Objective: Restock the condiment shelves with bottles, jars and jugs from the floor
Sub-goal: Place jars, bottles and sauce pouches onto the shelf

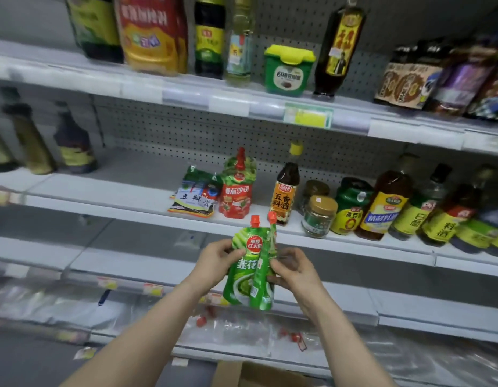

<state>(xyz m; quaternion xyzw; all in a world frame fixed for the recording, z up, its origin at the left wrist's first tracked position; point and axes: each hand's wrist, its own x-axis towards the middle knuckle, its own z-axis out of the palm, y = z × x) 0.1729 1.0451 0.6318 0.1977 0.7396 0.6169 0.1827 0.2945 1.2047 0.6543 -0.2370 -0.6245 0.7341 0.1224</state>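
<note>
- The left hand (217, 261) holds the left edge of a green pouch (242, 275), with the fingers curled around it.
- This green pouch is upright in the air, in front of the front edge of the middle shelf (102, 188), below a red pouch (236, 196) that stands near that edge.
- A second green pouch (263, 280) touches its right side, turned edge-on.
- The right hand (292, 272) grips the second green pouch from the right.

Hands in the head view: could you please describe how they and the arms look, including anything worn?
The left hand and right hand are bare: no gloves, rings or watch visible. The left forearm and right forearm are uncovered to the frame edge, no sleeves showing.
</note>
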